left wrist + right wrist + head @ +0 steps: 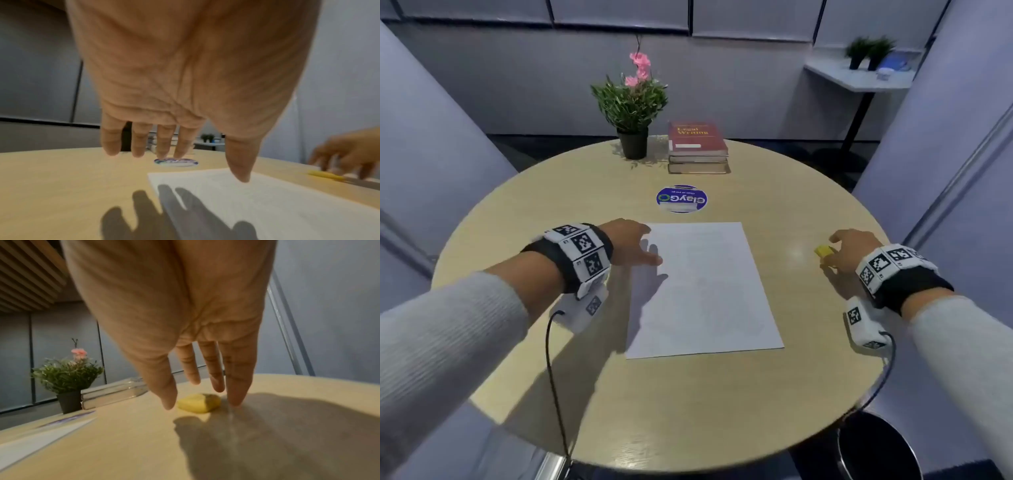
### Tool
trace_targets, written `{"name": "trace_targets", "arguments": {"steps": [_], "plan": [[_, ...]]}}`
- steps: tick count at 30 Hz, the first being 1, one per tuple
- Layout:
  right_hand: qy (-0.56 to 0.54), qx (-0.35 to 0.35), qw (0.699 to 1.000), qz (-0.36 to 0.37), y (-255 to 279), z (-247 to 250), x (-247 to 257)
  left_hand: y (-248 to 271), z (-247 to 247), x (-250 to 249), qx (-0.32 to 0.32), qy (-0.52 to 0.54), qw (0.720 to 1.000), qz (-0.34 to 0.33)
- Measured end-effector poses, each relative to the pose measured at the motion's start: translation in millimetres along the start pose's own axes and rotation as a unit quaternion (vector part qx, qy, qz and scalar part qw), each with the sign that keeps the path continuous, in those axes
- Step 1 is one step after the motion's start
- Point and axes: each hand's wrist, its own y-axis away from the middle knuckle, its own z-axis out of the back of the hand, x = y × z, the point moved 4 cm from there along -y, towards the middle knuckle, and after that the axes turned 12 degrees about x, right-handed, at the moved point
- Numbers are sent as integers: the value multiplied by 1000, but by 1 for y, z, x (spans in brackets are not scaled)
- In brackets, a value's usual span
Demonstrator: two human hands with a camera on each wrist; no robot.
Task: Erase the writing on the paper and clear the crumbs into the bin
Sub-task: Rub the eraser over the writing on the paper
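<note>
Right hand (197,373), fingers spread and holding nothing, hangs over the yellow eraser (199,402) at centre frame. Left hand (631,245), flat and loose, hovers at the paper (709,291)'s left edge. Advise pinning the sheet before rubbing.

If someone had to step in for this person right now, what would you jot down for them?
Left hand: open, fingers spread, above the left edge of the paper; its shadow suggests it is not pressing down yet.
Right hand: open, fingers reaching down around the yellow eraser, not yet gripping it.
The paper lies flat at the middle of the round table; any writing on it is too faint to read.
The eraser lies on the table to the right of the paper.
The bin stands on the floor, near right, below the table edge.
Done: nothing yet.
Left: pick up the eraser, hold the paper, rub out the writing, clear the crumbs into the bin.
</note>
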Motion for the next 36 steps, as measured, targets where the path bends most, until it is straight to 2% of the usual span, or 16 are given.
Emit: {"name": "trace_targets", "arguments": {"steps": [4, 8, 13, 16, 18, 21, 25, 28, 33, 36], "plan": [[40, -45, 998, -28, 1, -6, 10, -22, -2, 9, 2, -4, 999, 38], [70, -71, 994, -42, -1, -8, 19, -29, -8, 6, 33, -12, 999, 37], [59, -70, 995, -40, -2, -9, 20, -33, -16, 5, 35, -21, 999, 31], [21, -71, 997, -7, 7, -5, 29, -28, -20, 5, 36, -34, 998, 28], [-38, -62, 996, 46, 16, -2, 48, -26, -22, 5, 35, -37, 998, 26], [-132, -51, 976, 164, 28, 2, 95, -20, -26, 1, 29, -48, 998, 23], [-158, -25, 950, 269, 41, -5, 168, -10, -30, -8, 16, -69, 997, 22], [-126, -2, 948, 291, 43, -20, 201, -1, -36, -16, 8, -77, 996, 33], [-70, 22, 953, 295, 37, -41, 223, 5, -39, -22, -6, -81, 996, 46], [-96, 15, 948, 304, 35, -42, 224, 2, -40, -16, 9, -64, 997, 44]]}}
